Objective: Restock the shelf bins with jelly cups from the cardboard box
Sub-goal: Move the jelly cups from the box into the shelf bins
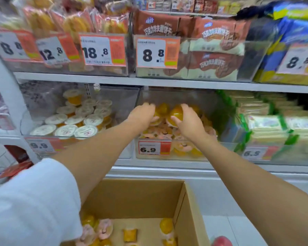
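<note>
Both hands reach into the clear shelf bin [187, 154] that carries the 6.9 price tag [154, 147]. The right hand [189, 122] has its thumb and fingers curled round an orange jelly cup [176, 112], holding it just above the heap of pink and orange jelly cups [160, 132] already in that bin. The left hand [142, 113] is beside it, palm down, with its fingers bent over the cups at the back of the heap. Whether it grips one cannot be told.

Below the bin, nearest the camera, the cardboard box [132, 197] stands open with a few loose jelly cups [164, 225] scattered on its bottom. Left of the bin sit white-lidded cups [66, 129] in a neighbouring bin, and to its right are green-banded packs [267, 125]. On the shelf above it stand brown biscuit packs [213, 41].
</note>
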A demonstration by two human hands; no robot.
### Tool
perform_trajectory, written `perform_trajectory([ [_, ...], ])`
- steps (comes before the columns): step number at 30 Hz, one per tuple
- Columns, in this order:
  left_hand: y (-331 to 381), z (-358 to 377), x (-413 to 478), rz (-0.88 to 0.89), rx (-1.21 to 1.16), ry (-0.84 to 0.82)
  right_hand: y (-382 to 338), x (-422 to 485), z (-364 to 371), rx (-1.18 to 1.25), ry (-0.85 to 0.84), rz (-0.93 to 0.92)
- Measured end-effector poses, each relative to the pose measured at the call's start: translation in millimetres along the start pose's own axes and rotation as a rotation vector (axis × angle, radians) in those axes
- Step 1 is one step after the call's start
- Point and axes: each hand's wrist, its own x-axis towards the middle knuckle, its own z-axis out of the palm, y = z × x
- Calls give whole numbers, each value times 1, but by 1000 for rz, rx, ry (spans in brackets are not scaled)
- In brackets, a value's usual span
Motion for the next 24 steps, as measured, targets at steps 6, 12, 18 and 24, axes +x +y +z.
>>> perform_trajectory([
  [6, -17, 11, 69, -49, 123, -209, 6, 57, 52, 85, -229, 132],
  [12, -27, 26, 89, -36, 241, -145, 20, 64, 67, 195, -140, 226],
  [18, -23, 27, 96, -50, 308, -111, 19, 59, 70, 271, -218, 155],
  [24, -20, 16, 64, 7, 110, 5, 13, 45, 49, 188, -80, 123],
])
